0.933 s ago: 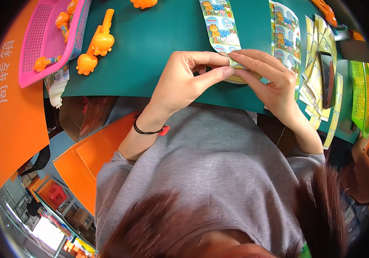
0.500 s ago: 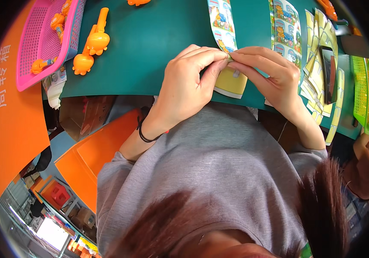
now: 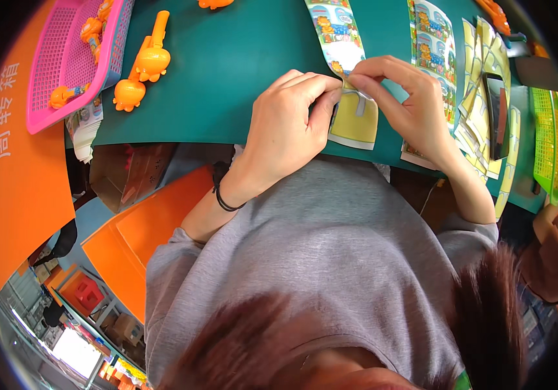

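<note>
A long strip of picture stickers runs toward me across the green table. Its near end shows a plain yellow side with a small pale patch on it. With thumb and forefinger pressed together, my left hand pinches the strip's left edge where the printed part meets the yellow. Opposite it, my right hand is closed in a pinch at the right edge of the same spot. The fingertips of both hands are close together, and whatever lies right between them is too small to make out.
More sticker sheets lie to the right, beside yellow strips and a dark, narrow object. Orange figure-shaped toys are at the left near a pink basket. A green basket stands far right.
My right hand has shifted slightly up, and its fingers are drawn a little away from the left. More of the yellow part shows, and the strip's far end has swung left.
</note>
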Tool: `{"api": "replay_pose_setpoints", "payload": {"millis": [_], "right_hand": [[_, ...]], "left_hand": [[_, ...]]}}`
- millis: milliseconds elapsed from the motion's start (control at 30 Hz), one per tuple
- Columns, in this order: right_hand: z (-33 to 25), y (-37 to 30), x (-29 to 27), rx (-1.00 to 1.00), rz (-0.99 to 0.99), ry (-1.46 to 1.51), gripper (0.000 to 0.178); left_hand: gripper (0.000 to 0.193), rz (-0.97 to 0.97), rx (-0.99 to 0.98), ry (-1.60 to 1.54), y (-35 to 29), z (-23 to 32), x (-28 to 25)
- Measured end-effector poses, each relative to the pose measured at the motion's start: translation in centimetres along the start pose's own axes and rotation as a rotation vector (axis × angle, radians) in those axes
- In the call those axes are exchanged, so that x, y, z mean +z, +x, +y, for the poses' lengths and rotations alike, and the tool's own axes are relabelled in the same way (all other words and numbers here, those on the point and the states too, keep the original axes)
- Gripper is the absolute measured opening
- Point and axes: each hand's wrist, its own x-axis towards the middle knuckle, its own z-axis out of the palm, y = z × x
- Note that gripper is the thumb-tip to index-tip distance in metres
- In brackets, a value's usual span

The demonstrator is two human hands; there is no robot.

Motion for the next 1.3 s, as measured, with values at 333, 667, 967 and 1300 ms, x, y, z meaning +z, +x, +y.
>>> {"api": "replay_pose_setpoints", "payload": {"millis": [333, 667, 967, 1300], "right_hand": [[2.9, 2.2, 0.2, 0.018, -0.001, -0.115, 0.013], [4.7, 4.0, -6.2, 0.032, 0.320, -0.071, 0.012], [-0.9, 3.0, 0.6, -0.925, 0.138, -0.731, 0.025], [1.0, 18.1, 4.8, -0.748, 0.079, -0.388, 0.067]], "left_hand": [[0.016, 0.210, 0.278, 0.073, -0.3, 2.3, -0.1], [0.013, -0.089, 0.117, -0.070, 0.3, -1.9, 0.9], [0.016, 0.201, -0.305, -0.854, 0.2, -1.4, -2.2], [0.014, 0.549, -0.060, -0.747, 0.2, -3.2, -7.1]]}}
